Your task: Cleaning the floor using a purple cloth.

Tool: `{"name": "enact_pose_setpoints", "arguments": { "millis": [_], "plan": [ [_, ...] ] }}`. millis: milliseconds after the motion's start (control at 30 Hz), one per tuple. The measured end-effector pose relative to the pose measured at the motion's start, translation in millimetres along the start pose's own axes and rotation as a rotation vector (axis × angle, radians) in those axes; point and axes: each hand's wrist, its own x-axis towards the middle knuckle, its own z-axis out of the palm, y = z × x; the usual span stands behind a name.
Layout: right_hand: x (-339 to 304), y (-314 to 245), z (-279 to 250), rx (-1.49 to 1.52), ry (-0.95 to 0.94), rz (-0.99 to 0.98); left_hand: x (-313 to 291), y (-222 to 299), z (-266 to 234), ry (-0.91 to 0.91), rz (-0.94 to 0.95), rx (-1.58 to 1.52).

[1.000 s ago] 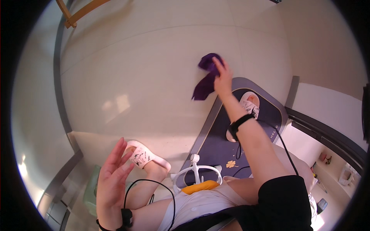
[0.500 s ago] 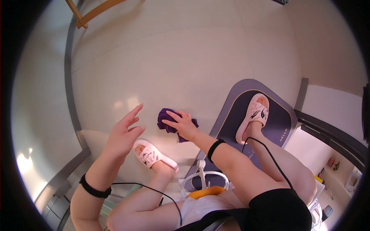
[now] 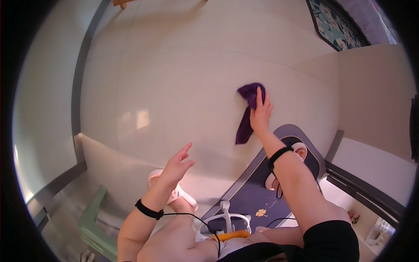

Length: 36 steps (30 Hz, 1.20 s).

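one left hand [image 3: 177, 167] raised near pink slipper [image 3: 189, 200], thumb apart from fingers. past dark mat [image 3: 248, 198]: right hand [image 3: 261, 114] over purple cloth [image 3: 245, 126] on pale floor [image 3: 174, 83]; fingers slightly apart, cannot tell if gripping. far edge: wooden leg [image 3: 121, 3].

pale lettering [image 3: 273, 204] on dark mat [image 3: 253, 190]

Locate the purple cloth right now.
Head view, right of centre: purple cloth on the floor under the right hand, left of the mat's far end.
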Motion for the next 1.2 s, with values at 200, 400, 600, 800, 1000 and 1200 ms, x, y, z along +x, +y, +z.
{"name": "enact_pose_setpoints", "arguments": {
  "millis": [200, 400, 600, 800, 1000, 1200],
  "plan": [
    [90, -54, 32, -0.006, -0.055, -0.062, 5, -7, -29, 0.033, 0.008, -0.119],
    [78, -119, 48, 0.129, -0.171, -0.465, 8, -8, -45, 0.106, -0.013, -0.199],
    [-55, -98, 41, 0.155, -0.498, -0.764, 17, -2, -41, 0.103, 0.031, -0.218],
    [-149, -73, 11, 0.208, -0.657, -0.983, 7, -1, -37, 0.121, 0.055, -0.232],
    [-98, -48, 12, 0.110, -0.393, -0.584, 2, -1, -41, 0.161, 0.067, -0.161],
    [15, -75, 22, 0.104, -0.167, -0.151, 19, -31, -70, 0.287, 0.258, 0.274]
  ]
}}
